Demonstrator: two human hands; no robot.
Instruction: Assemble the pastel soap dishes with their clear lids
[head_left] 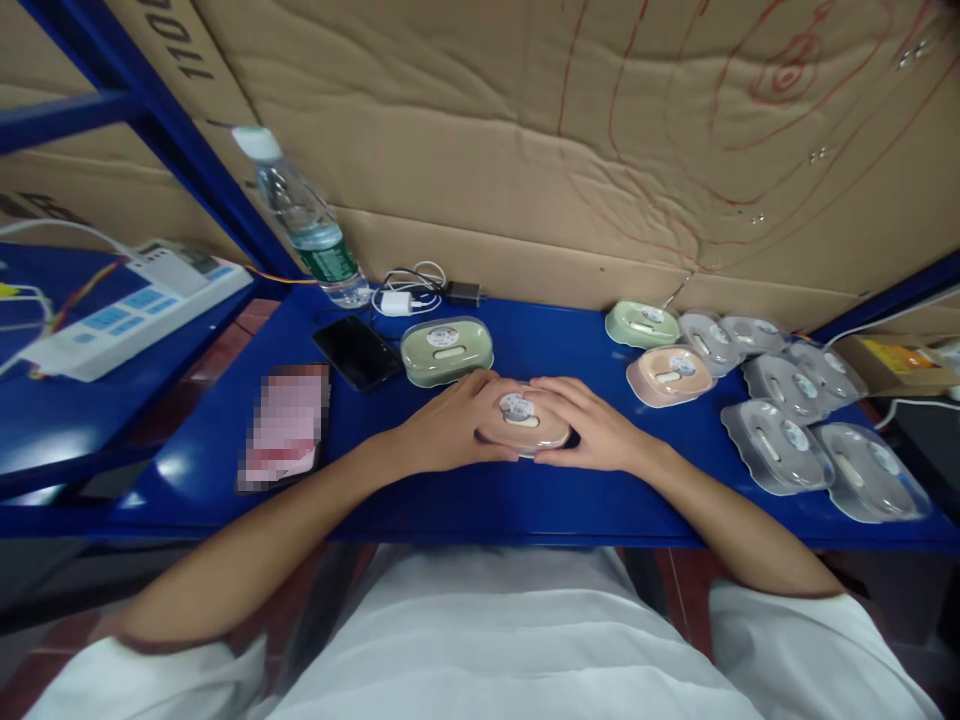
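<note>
A pink oval box with a clear cover and a round label is held between both hands over the blue table. My left hand wraps round its left side, and my right hand grips its right side, thumbs toward the near edge. Just behind my left hand lies a green box of the same shape. To the right are another pink box, a second green box and several grey ones, among them a near grey box.
Back left, a water bottle stands beside a white charger and cables. A black phone and a blurred-out device lie at left. A power strip is farther left. Cardboard walls the back; an open carton sits at right.
</note>
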